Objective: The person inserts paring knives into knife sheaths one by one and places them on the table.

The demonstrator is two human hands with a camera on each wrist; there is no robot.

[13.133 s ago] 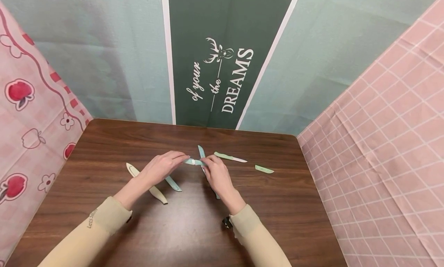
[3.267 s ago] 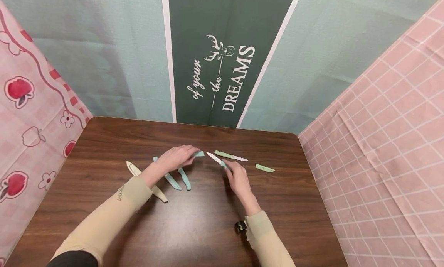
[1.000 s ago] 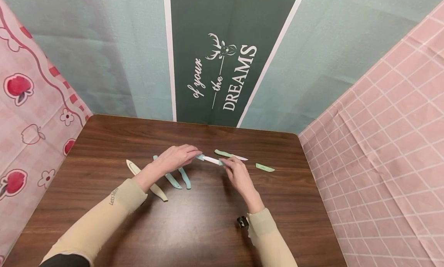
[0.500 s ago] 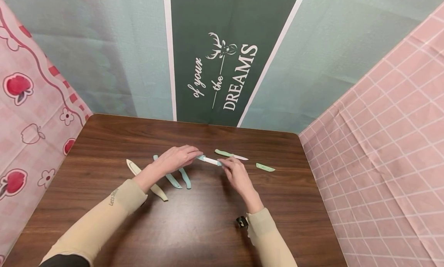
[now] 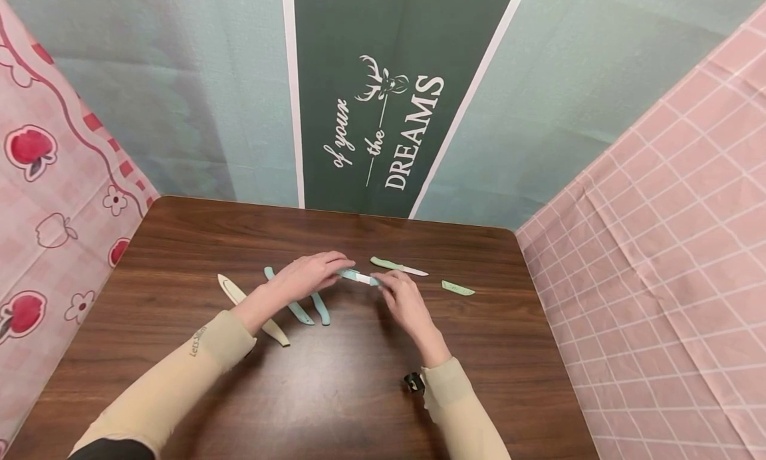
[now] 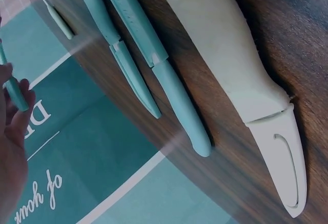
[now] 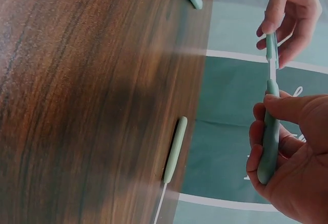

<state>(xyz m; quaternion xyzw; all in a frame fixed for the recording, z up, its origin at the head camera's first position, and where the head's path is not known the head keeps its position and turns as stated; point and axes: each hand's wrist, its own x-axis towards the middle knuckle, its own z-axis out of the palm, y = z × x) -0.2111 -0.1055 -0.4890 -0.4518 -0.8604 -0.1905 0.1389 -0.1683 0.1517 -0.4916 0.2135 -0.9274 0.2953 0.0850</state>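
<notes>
My left hand [image 5: 306,274] pinches a small teal knife sheath [image 7: 270,45] between thumb and fingers. With its fingers curled round the teal handle [image 7: 270,144], my right hand [image 5: 408,302] holds a paring knife. The knife's white blade [image 5: 364,278] is partly inside the sheath, with a short stretch showing between the two hands above the table. Beneath and beside my left hand lie two teal knives in their sheaths; one shows its handle [image 6: 183,108], the other its sheath tip [image 6: 136,80]. A cream sheathed knife [image 5: 274,330] lies to their left, partly hidden by my left forearm.
On the brown wooden table [image 5: 335,387], a green knife [image 5: 387,265] with a bare white blade lies beyond my right hand. Its matching green sheath [image 5: 457,288] lies farther right. Fabric walls stand at the back and both sides.
Earlier, both hands held another teal knife, which now lies sheathed by my left hand. Since 3.3 seconds ago, the blade has met the sheath and slid partly into it, the hands drawing closer.
</notes>
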